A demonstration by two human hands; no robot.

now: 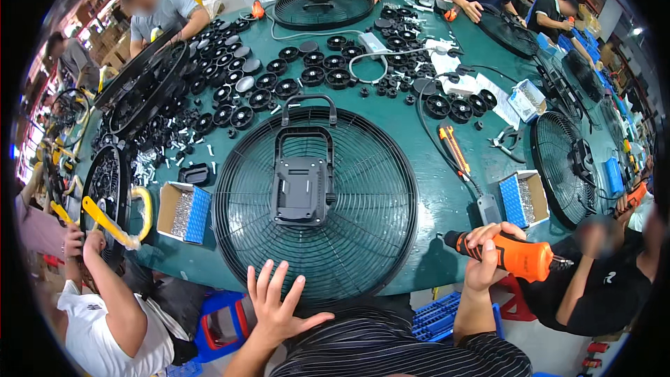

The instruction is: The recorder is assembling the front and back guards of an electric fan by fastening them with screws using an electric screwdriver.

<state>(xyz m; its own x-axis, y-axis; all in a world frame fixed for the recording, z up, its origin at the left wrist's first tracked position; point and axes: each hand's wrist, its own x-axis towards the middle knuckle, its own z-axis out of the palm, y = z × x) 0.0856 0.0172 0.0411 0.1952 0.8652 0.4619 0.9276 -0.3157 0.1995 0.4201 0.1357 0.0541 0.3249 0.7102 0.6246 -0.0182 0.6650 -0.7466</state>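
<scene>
A large round black fan guard [370, 195] lies on the green table right in front of me. Mounted at its middle is a black housing [301, 192] with a handle [307, 100] at its far end. My left hand [273, 304] is spread, palm down, by the guard's near edge; nothing is in it, and I cannot tell whether it touches the rim. To the right of the guard, my right hand [485, 258] is wrapped round an orange and black electric screwdriver [523, 257]. The tool is held roughly level, above the table's near edge.
Boxes of screws stand left [183, 213] and right [525, 199] of the guard. Black round knobs [286, 88] cover the far table. Pliers [508, 141] and an orange-handled tool [453, 148] lie right. Co-workers handle other guards [324, 5] around the table. A blue-red stool [216, 328] stands below left.
</scene>
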